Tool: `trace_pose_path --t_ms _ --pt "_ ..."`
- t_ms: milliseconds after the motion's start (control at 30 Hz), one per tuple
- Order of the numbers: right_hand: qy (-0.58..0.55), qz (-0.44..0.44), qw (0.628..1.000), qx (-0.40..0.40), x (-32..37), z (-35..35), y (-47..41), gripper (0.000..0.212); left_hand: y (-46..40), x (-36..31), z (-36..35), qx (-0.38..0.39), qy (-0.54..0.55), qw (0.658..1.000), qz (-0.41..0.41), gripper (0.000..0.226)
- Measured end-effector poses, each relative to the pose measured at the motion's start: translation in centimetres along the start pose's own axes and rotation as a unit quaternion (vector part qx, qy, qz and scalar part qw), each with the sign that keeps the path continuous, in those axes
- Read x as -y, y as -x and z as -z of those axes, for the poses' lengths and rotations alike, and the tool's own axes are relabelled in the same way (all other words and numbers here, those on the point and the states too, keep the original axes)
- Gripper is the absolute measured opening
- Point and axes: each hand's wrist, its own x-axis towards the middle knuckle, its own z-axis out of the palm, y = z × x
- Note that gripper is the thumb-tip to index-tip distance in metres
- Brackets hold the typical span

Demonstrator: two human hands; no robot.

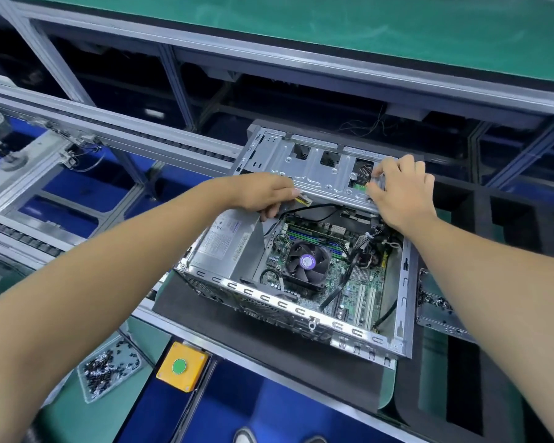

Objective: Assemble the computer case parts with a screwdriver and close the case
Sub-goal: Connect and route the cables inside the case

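Observation:
An open silver computer case [301,311] lies on a dark foam pad, its motherboard, black CPU fan [307,263] and grey power supply [224,241] exposed. A metal drive cage [314,167] is tilted up at the case's far side. My left hand [263,195] pinches a yellowish cable connector [304,199] at the cage's near left edge. Over at the cage's near right corner, my right hand [400,190] grips the metal with curled fingers, beside a green board edge. No screwdriver is in view.
A clear tray of small dark screws [108,372] sits at lower left on the green mat. A yellow box with a green button [181,366] stands beside it. A loose metal panel [435,311] lies right of the case. Conveyor rails run at left and behind.

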Motion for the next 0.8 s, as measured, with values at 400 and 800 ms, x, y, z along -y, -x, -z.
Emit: trace_pose_path --t_ms 400,800 --pt "-0.002 0.003 1.000 0.005 0.0 -0.1 0.0 0.017 0.1 -0.5 -1.5 0.044 -0.171 0.983 0.055 0.038" --pt "0.002 -0.003 1.000 0.011 0.1 0.1 0.0 0.017 -3.6 -2.0 -4.7 -0.034 -0.400 0.914 0.061 0.010"
